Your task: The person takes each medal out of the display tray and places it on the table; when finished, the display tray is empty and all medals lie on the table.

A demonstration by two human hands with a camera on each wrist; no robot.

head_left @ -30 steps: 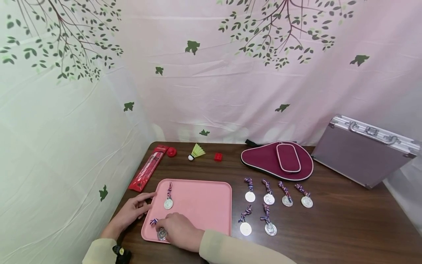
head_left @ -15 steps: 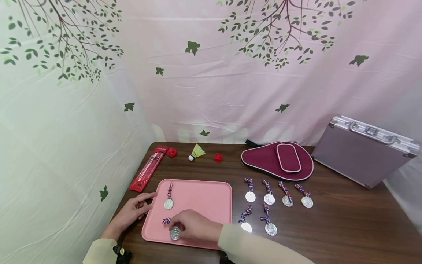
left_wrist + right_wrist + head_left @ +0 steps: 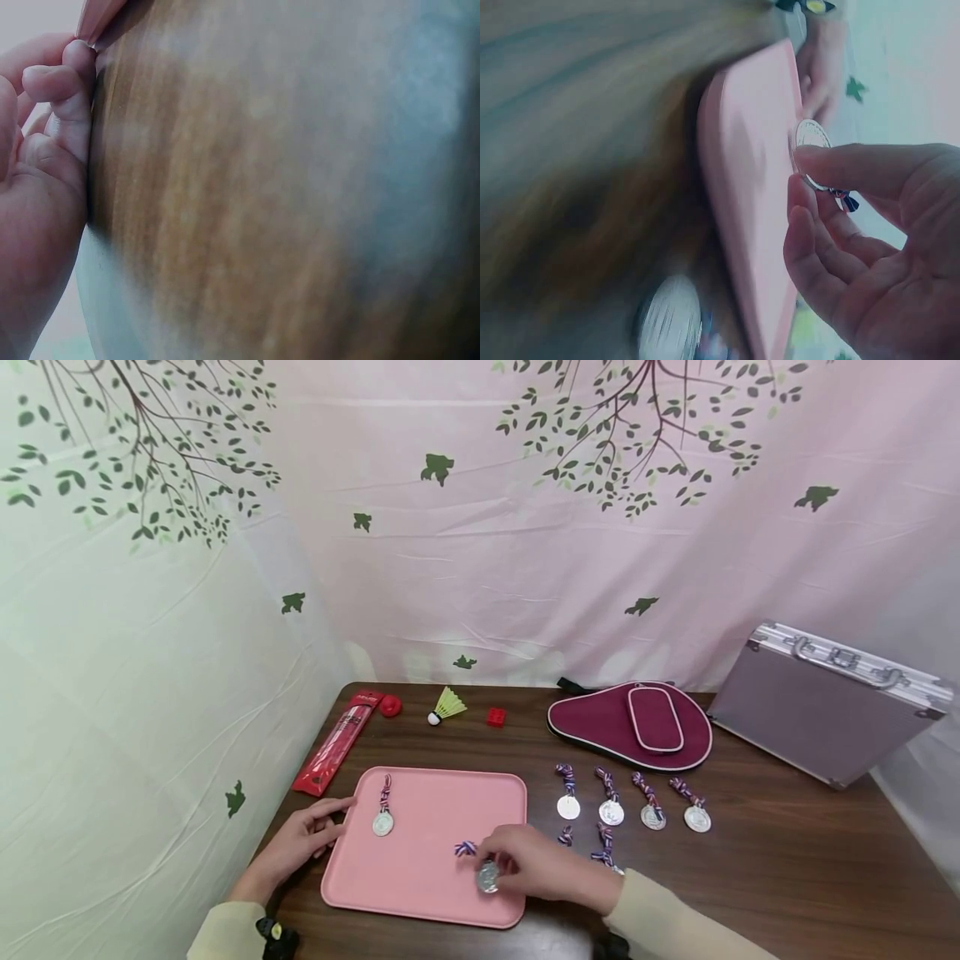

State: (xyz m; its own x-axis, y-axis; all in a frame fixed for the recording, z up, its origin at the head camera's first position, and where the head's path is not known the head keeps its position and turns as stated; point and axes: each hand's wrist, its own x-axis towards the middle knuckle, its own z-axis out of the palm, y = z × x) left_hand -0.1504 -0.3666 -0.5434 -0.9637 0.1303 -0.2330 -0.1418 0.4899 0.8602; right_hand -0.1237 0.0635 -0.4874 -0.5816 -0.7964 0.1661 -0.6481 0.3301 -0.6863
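My right hand [image 3: 536, 860] pinches a silver medal [image 3: 487, 877] between thumb and fingers, above the right part of a pink tray [image 3: 427, 810]. Its striped ribbon [image 3: 465, 848] is knotted and sticks out to the left. In the right wrist view the medal [image 3: 812, 135] shows edge-tilted at the thumb tip. Another silver medal [image 3: 382, 823] lies at the tray's upper left. My left hand [image 3: 300, 839] rests its fingertips against the tray's left rim; the left wrist view shows that hand [image 3: 45, 165] beside the table, some fingers bent.
Several medals [image 3: 611, 812] lie right of the tray in two rows; my right arm partly covers the lower row. Behind are a red packet [image 3: 341, 743], a red round item [image 3: 390, 705], a shuttlecock [image 3: 447, 706], a red brick [image 3: 496, 717], a maroon bag [image 3: 630, 722] and a case [image 3: 825, 702].
My right hand has carried the medal rightward from the tray's lower left to its right side, now over part of the lower medal row. The left hand and tray have stayed put.
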